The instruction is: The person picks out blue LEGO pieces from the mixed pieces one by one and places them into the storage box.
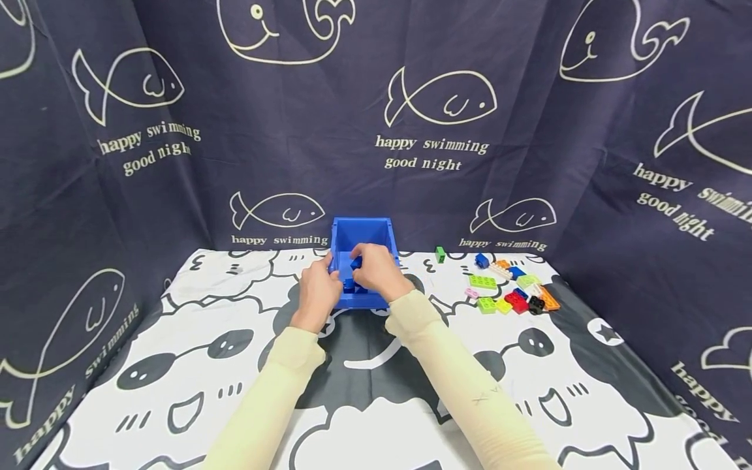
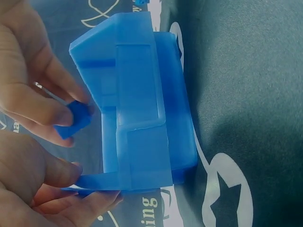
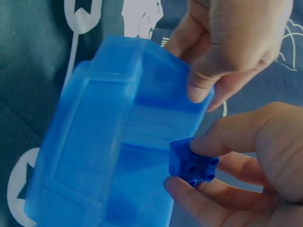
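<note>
A blue open-front plastic bin [image 1: 362,230] stands on the cloth against the back curtain. My left hand [image 1: 319,290] grips its left side wall, the thumb on one face and fingers on the other, as the right wrist view shows. Between thumb and fingertips, my right hand [image 1: 380,271] pinches a small blue toy brick [image 3: 182,160] with round studs, held over the bin's opening. Another blue brick [image 1: 349,285] appears inside the bin near its front in the head view. The right hand hides part of the bin's inside.
To the right lies a loose group of toy bricks, among them a lime brick [image 1: 482,282], a red brick [image 1: 516,301], a black brick [image 1: 536,305] and an orange piece [image 1: 549,298]. A green brick [image 1: 440,254] stands apart near the dark curtain [image 1: 437,196].
</note>
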A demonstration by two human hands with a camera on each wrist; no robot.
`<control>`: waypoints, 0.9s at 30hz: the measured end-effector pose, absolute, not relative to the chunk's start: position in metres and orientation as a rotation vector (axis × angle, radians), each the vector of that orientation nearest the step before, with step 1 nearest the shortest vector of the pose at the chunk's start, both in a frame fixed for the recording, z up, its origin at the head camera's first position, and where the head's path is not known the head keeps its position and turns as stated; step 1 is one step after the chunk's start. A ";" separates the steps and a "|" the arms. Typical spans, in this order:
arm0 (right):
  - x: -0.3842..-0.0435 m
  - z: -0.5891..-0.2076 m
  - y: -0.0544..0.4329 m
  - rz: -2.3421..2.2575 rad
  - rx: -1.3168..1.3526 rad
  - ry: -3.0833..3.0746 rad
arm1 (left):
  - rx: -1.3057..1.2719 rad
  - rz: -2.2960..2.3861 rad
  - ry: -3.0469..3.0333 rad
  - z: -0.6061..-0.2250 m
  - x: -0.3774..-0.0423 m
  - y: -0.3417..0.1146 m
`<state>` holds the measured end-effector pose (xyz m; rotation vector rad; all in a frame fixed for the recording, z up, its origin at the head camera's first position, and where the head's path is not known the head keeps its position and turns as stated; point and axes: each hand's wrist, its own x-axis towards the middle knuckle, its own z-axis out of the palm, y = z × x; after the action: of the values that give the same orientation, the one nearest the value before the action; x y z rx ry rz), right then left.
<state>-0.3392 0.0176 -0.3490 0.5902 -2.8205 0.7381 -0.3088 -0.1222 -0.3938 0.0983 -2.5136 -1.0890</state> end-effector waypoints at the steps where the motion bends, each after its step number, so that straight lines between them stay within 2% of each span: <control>1: -0.340 -0.350 0.017 0.730 0.589 -2.828 | 0.099 -1.088 -2.514 -0.394 -0.309 -0.122; 27: -0.349 -0.373 0.004 0.652 0.507 -2.932 | 0.112 -1.100 -2.509 -0.394 -0.310 -0.121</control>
<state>-0.3491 0.0044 -0.3727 0.5065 -2.9325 0.6522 -0.3100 -0.1211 -0.3941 0.1116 -2.5093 -1.0998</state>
